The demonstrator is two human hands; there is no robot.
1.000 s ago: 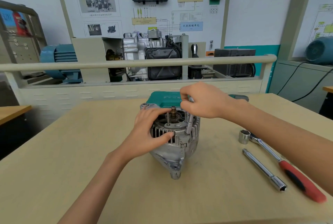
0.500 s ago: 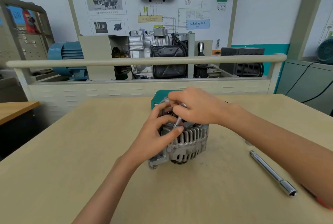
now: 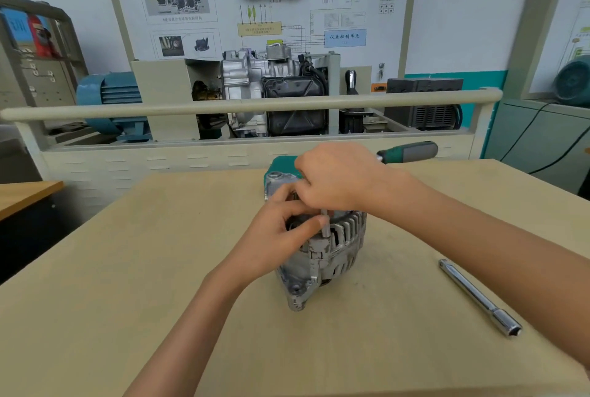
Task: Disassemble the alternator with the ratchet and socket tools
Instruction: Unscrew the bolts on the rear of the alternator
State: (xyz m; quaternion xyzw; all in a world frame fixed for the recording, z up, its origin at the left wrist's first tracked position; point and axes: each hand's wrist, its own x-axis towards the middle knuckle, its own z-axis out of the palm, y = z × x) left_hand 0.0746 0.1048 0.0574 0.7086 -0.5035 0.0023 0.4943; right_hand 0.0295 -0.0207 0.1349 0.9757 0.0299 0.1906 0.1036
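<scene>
The grey metal alternator stands on the beige table, a mounting lug facing me. My left hand grips its top left side, thumb lying across the finned housing. My right hand is curled over the top of a thin metal socket shaft that stands upright on the housing's upper edge. A green-and-grey ratchet handle juts out to the right from behind that hand. The hands hide the alternator's top face and the fastener.
A chrome extension bar lies on the table to the right of the alternator. A green case sits just behind the alternator. Beyond the table's far edge stands a training bench with a rail and a gearbox display.
The alternator has been turned, so its lug now faces me. The socket shaft has gone from tilted to upright on the housing edge. The red-handled ratchet has left the view.
</scene>
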